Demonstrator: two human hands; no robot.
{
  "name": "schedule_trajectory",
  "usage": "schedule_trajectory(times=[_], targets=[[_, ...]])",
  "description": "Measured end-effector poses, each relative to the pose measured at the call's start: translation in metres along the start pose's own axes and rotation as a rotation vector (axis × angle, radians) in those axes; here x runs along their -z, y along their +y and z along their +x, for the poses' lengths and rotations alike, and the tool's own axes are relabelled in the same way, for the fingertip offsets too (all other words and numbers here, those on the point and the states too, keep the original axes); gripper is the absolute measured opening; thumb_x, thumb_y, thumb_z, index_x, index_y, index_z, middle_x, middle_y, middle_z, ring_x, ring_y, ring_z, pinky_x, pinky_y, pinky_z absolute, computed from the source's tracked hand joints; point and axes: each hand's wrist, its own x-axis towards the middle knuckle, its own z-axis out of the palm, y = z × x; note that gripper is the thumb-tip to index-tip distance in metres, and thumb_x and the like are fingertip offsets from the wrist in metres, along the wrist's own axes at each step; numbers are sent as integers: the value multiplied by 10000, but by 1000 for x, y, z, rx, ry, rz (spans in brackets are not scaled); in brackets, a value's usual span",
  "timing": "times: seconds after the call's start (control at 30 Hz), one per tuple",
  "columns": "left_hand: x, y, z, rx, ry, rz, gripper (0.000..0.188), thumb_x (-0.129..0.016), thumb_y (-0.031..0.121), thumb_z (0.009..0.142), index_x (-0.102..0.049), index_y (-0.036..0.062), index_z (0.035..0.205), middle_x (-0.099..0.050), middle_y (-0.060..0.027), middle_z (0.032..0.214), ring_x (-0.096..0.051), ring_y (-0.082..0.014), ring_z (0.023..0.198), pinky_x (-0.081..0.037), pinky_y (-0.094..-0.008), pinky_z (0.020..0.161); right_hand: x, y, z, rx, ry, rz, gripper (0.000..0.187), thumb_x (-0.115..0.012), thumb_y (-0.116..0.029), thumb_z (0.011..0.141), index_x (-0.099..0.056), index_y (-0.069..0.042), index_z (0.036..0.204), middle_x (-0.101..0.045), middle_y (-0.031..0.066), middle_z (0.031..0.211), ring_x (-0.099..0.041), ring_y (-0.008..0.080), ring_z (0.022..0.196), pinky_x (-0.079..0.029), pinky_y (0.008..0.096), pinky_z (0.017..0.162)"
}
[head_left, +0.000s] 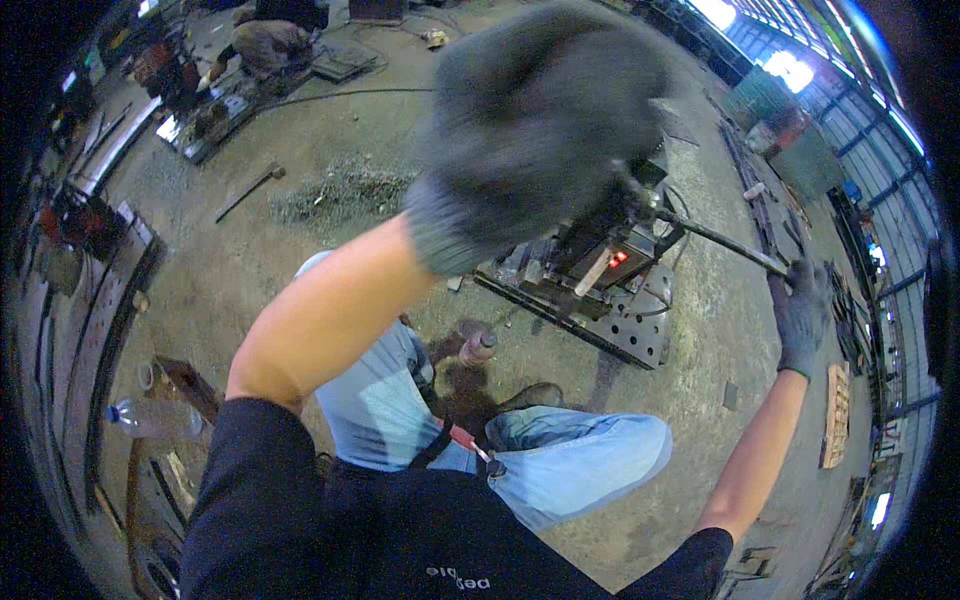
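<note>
My left hand (545, 130), in a dark grey knit glove, is raised close to the camera and smeared by motion. Its fingers cannot be made out, and it hides part of the machine behind it. Out to the right, my gloved right hand (803, 315) is closed round the end of a long dark metal lever (725, 243). That bar runs left to a dark metal machine (600, 265), where two small spots glow red. A pale, narrow piece (594, 272) sticks out of the machine's near side. Beneath it lies a thick metal plate (625, 335) with round holes.
A long-handled hammer (250, 193) lies on the floor left of a heap of dark metal scrap (345, 192). A crouching person (268, 48) is at the far left. A plastic bottle (155, 418) lies at the near left; a wooden pallet (836, 415) is at the right.
</note>
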Motion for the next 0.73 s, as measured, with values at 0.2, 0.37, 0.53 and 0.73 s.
schedule_trajectory(times=[0.2,0.37,0.53,0.73], targets=[[53,22,-65,158,304,95,429,-505,230,966,-498,-36,1302,-674,-206,929,-689,-326,785,-602,-502,741,34,-15,36,-17,99,-33,437,-637,-512,886,-659,-114,1064,-638,112,1042,-607,330,987,-463,448,825],[32,33,-50,111,261,104,407,-455,189,974,-492,-37,1310,-675,-192,867,-691,-327,738,-609,-513,741,27,-14,43,-63,102,-63,444,-585,-519,924,-675,-97,1026,-649,134,994,-613,336,956,-460,448,816],[25,36,-28,189,164,554,407,-445,187,993,-492,-43,1326,-668,-169,860,-693,-315,764,-607,-501,764,2,-4,31,-142,218,-72,429,-582,-496,935,-698,-83,953,-645,147,913,-630,338,884,-470,441,759],[3,48,-37,90,258,2,311,-421,200,988,-598,-28,1103,-485,-51,645,-522,-211,647,-537,-515,871,30,5,34,-105,271,96,369,-620,-432,935,-720,-94,1042,-689,127,1029,-658,280,967,-492,386,831]])
